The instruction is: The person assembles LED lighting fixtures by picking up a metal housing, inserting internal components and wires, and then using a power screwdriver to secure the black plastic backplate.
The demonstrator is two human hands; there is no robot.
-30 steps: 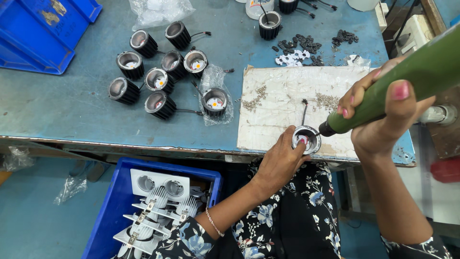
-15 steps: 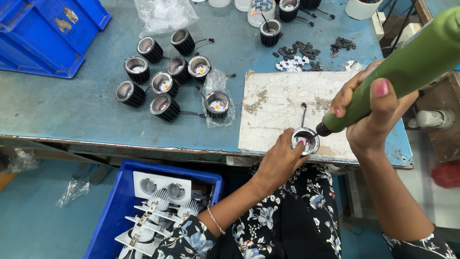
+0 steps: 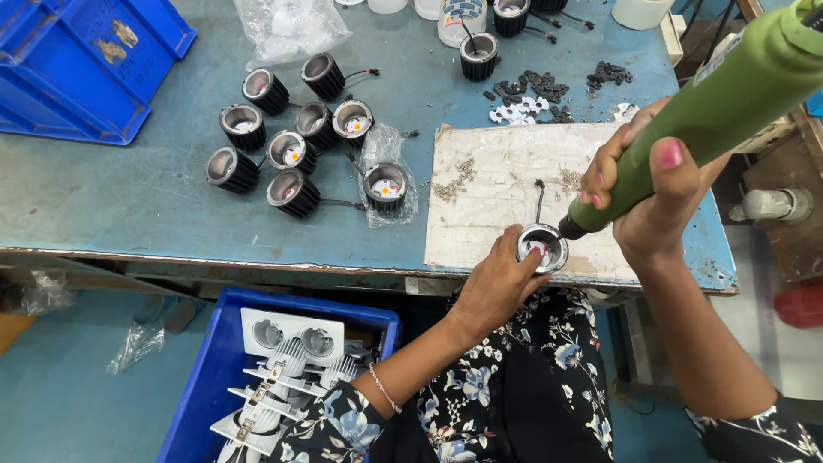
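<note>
My left hand (image 3: 497, 283) grips a small round black lamp housing (image 3: 542, 248) with a shiny inner rim, holding it upright on a worn white board (image 3: 506, 193) at the table's front edge. My right hand (image 3: 647, 193) is wrapped around a green electric screwdriver (image 3: 711, 103), tilted down to the left, with its dark tip inside the housing's mouth. A thin black wire (image 3: 538, 199) runs up from the housing across the board.
Several more black lamp housings (image 3: 291, 146) lie grouped left of the board on the blue-grey table (image 3: 129, 206). Small screws and black and white parts (image 3: 536, 99) lie behind the board. Blue bins (image 3: 77, 60) stand far left; a blue crate (image 3: 201, 377) of white fittings sits below the table.
The view has shifted slightly, and the hands and screwdriver stay on the same housing. The screwdriver's tip sits a little lower in the housing.
</note>
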